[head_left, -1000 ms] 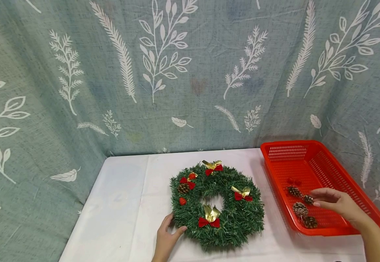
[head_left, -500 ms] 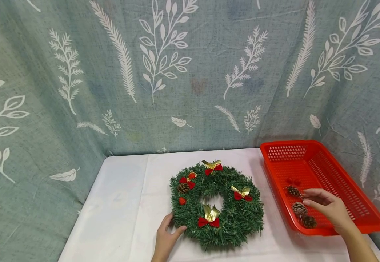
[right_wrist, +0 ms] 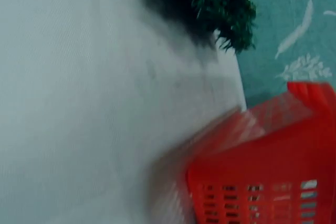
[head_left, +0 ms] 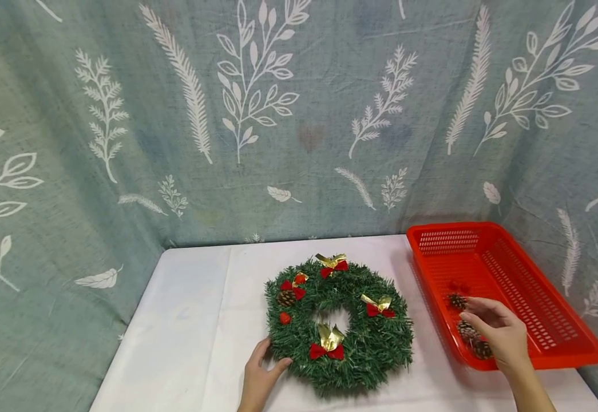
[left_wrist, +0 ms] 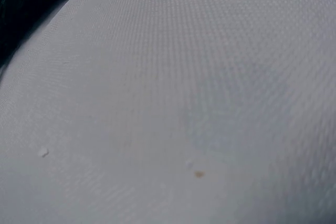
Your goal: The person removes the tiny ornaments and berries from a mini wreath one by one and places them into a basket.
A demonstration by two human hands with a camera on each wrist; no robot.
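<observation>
1. My left hand (head_left: 258, 377) has its thumb and fingers spread, touching the near-left edge of the green wreath (head_left: 360, 320), which lies between my hands.
2. My right hand (head_left: 502, 335) is over the red basket (head_left: 463, 260), fingertips at a pinecone (head_left: 455, 301); I cannot tell whether they pinch anything.
3. Two more pinecones (head_left: 467, 330) sit below those fingertips, partly hidden, with red berries (head_left: 458, 286) just beyond.
4. Red-and-gold bows (head_left: 328, 346) dress the wreath; a brown cone (head_left: 286, 297) sits beyond my left hand.
5. White leaf prints mark the curtain (head_left: 314, 160) beyond both hands.
</observation>
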